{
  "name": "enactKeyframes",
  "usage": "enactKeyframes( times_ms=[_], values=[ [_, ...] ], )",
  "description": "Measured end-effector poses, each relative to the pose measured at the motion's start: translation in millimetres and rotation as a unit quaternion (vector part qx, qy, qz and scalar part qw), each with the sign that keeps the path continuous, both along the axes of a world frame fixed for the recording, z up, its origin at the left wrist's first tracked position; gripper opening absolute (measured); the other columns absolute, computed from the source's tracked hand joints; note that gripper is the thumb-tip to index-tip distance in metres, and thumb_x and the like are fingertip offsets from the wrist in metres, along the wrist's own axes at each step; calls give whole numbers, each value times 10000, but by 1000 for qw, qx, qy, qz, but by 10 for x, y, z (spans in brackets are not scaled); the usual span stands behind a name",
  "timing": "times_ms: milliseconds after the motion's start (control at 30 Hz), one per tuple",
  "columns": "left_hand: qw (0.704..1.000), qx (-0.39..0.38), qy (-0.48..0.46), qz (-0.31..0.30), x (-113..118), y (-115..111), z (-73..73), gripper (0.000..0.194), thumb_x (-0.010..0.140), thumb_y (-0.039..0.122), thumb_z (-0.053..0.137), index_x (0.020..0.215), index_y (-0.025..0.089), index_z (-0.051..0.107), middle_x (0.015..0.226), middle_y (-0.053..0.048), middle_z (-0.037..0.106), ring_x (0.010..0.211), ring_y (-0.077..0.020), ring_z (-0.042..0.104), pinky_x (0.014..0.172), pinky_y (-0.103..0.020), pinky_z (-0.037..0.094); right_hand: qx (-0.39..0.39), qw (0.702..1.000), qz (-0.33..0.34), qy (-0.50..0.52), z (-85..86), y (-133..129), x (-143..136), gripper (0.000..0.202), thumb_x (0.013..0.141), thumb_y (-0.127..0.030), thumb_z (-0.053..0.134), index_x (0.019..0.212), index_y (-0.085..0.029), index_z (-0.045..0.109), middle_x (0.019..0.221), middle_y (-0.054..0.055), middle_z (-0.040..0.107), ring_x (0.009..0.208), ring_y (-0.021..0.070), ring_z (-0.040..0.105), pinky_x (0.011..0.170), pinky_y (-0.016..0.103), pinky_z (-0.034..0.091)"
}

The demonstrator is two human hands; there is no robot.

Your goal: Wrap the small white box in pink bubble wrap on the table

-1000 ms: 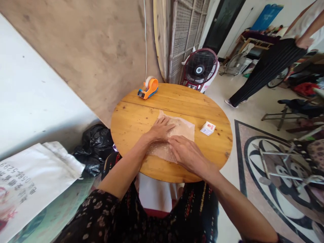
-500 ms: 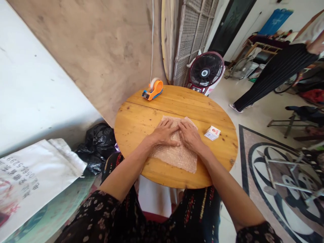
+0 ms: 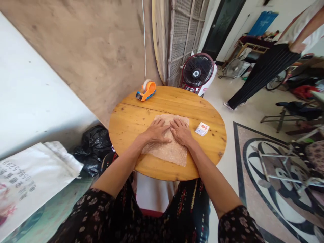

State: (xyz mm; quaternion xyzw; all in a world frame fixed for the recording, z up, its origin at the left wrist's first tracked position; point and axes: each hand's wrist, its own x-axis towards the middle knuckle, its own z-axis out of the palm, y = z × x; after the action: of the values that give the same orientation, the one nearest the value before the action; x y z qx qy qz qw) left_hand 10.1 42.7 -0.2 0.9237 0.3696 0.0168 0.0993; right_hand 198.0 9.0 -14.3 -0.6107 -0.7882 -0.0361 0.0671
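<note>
Translucent, roughly rectangular plastic bubble-wrap sheet (image 3: 174, 153) laid on round yellow-brown wooden table (image 3: 124, 133); covered by bare left hand (image 3: 159, 131) and bare right hand (image 3: 181, 132), fingers extended, nothing gripped; step judged flattening; for next move, even pressure judged needed

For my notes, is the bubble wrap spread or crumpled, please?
Spread: the bubble wrap lies flat on the table under left hand and right hand.

A fan (image 3: 197, 72) stands past the worktop (image 3: 126, 125). A black bag (image 3: 95, 141) lies beside a white sack (image 3: 37, 168); at right stands a person (image 3: 265, 72), beyond the floor pattern (image 3: 283, 199).
</note>
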Motion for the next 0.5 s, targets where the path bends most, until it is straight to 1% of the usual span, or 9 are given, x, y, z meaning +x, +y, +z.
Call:
enactKeyframes(
  times_ms=[100, 200, 267, 333, 433, 500],
  values=[
    [998, 45, 25, -26, 41, -147, 116, 691, 820, 550, 561, 1384, 168, 443, 1496, -186, 368, 1400, -365, 294, 1139, -499, 209, 4, 1000, 1, 2, -14, -1, 5, 479, 994, -356, 309, 1427, -198, 442, 1531, 95, 389, 1405, 269, 322, 1122, 431, 252],
    [995, 74, 36, -53, 48, -309, 163, 594, 859, 494, 535, 1333, 141, 480, 1459, -188, 419, 1377, -349, 337, 1132, -504, 226, 12, 1000, 7, 6, -33, 3, 14, 478, 989, -341, 320, 1416, -179, 457, 1519, 108, 406, 1400, 282, 331, 1124, 432, 249],
    [995, 80, 32, -49, -10, -404, 117, 610, 888, 518, 492, 1359, 131, 458, 1454, -189, 430, 1372, -342, 354, 1132, -504, 236, 17, 1000, 10, 9, -43, 5, 18, 476, 986, -338, 327, 1410, -173, 466, 1517, 113, 407, 1404, 284, 324, 1128, 437, 242],
    [996, 84, 25, -25, -140, -484, 22, 621, 933, 527, 413, 1408, 127, 411, 1511, -183, 363, 1408, -322, 316, 1142, -478, 239, 21, 1000, 11, 15, -45, 4, 18, 475, 986, -342, 329, 1408, -175, 468, 1522, 114, 400, 1406, 284, 319, 1128, 442, 240],
    [995, 95, 16, 18, -445, -581, -133, 638, 967, 533, 330, 1462, 130, 345, 1555, -164, 299, 1452, -296, 249, 1177, -467, 193, 16, 1000, 9, 24, -35, -5, 16, 477, 983, -345, 337, 1412, -178, 460, 1520, 114, 401, 1396, 291, 328, 1123, 450, 243],
    [994, 102, 18, 45, -661, -631, -189, 654, 970, 529, 326, 1462, 99, 345, 1556, -184, 288, 1454, -308, 243, 1186, -479, 185, 14, 999, 8, 28, -24, -12, 15, 473, 981, -346, 342, 1407, -180, 461, 1512, 115, 412, 1387, 289, 337, 1116, 447, 250]
  ],
)
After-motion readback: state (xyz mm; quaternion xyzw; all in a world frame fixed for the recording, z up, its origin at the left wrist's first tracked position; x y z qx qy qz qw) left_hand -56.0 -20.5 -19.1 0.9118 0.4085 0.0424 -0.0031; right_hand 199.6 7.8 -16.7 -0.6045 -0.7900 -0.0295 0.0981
